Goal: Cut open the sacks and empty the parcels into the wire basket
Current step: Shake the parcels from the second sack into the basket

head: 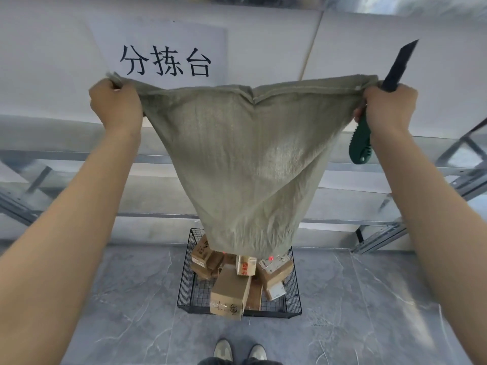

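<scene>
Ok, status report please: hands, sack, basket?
Left hand, right hand grip raised sack by its corners; right also holds knife. Parcels in wire basket below. Nothing in the way.

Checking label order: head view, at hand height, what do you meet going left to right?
left hand → sack → right hand. The utility knife overlaps the right hand, so it is left unordered.
</scene>
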